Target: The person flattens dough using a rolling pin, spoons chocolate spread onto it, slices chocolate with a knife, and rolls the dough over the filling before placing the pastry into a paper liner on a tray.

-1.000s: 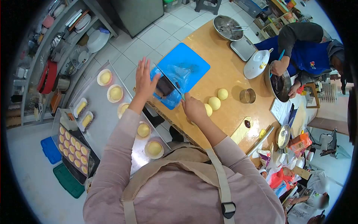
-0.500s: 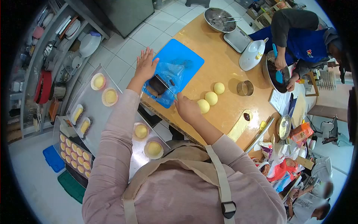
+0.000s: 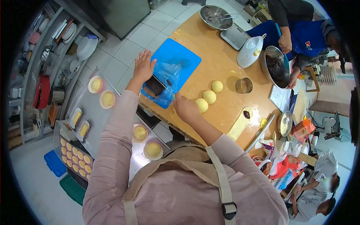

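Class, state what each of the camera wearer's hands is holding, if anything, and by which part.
The right hand grips a knife by its handle. The left hand is open and holds nothing.

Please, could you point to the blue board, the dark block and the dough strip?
Blue board [image 3: 191, 63], head view: its bare right side.
Dark block [image 3: 155, 85], head view: its dark face.
Dough strip [image 3: 240, 123], head view: its pale middle.
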A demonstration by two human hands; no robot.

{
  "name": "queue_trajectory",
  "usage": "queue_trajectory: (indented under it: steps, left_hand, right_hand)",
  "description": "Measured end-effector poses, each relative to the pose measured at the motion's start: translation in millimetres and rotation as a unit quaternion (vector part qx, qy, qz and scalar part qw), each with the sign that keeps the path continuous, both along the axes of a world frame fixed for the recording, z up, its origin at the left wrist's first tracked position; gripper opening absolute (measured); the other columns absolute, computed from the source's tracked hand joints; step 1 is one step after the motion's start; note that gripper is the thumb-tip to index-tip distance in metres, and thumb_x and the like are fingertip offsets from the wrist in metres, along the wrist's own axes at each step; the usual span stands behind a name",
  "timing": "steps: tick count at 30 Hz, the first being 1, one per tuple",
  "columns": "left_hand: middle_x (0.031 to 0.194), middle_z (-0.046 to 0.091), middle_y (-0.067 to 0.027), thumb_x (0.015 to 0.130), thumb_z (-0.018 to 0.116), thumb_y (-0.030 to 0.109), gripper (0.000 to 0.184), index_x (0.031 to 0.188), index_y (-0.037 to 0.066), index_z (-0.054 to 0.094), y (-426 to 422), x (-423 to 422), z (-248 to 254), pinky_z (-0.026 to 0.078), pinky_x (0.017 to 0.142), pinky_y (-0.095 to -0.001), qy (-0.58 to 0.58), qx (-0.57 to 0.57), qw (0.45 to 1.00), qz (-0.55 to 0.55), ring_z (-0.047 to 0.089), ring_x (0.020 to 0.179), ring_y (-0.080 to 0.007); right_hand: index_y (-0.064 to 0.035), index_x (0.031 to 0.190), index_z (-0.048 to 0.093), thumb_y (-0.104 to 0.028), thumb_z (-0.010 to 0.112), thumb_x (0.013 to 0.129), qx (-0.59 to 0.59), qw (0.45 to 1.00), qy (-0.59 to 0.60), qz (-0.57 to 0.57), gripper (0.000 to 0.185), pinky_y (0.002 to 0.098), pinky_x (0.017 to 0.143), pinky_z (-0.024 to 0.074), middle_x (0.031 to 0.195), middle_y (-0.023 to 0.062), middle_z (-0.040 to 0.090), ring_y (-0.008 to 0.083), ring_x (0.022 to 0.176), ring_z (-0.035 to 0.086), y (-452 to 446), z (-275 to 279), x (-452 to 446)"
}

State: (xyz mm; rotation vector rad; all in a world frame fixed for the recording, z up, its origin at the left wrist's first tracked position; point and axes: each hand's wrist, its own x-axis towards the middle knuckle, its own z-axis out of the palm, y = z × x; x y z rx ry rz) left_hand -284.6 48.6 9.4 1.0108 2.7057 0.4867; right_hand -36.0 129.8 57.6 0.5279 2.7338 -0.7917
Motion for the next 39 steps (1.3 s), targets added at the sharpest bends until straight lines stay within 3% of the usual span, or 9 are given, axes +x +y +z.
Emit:
queue_trajectory:
  steps: [16,19,39]
  left_hand:
    - [0.158,0.024,-0.0101,0.101,0.033,0.045,0.059,0.149,0.011,0.033,0.3,-4.0,-11.3,0.008,0.119,-0.0494,0.016,-0.031,0.999,-0.015,0.014,0.147,-0.0327]
    - [0.157,0.026,-0.0092,0.101,0.033,0.045,0.058,0.148,0.012,0.034,1.0,-3.5,-10.2,0.008,0.119,-0.0498,0.011,-0.042,0.999,-0.019,0.014,0.147,-0.0329]
    - [0.157,0.027,-0.0035,0.102,0.032,0.042,0.055,0.149,0.013,0.033,6.5,-1.4,-17.9,0.008,0.119,-0.0499,0.004,-0.073,0.997,-0.013,0.015,0.147,-0.0302]
  right_hand:
    - [-0.0034,0.103,0.042,-0.029,0.044,0.099,-0.004,1.0,-0.026,0.012,0.026,0.0492,0.063,0.0531,0.088,0.0199,0.066,0.0374,0.078,0.067,0.2,4.0,-3.0]
    - [-0.0026,0.104,0.041,-0.031,0.045,0.099,0.009,1.0,-0.012,0.013,0.029,0.0498,0.062,0.0519,0.078,0.0194,0.066,0.0383,0.072,0.066,-0.8,-3.8,-3.3]
    - [-0.0023,0.105,0.04,-0.031,0.044,0.099,-0.013,0.999,-0.045,0.014,0.029,0.0512,0.064,0.0518,0.081,0.0212,0.066,0.0399,0.075,0.066,3.1,-16.1,-9.5]
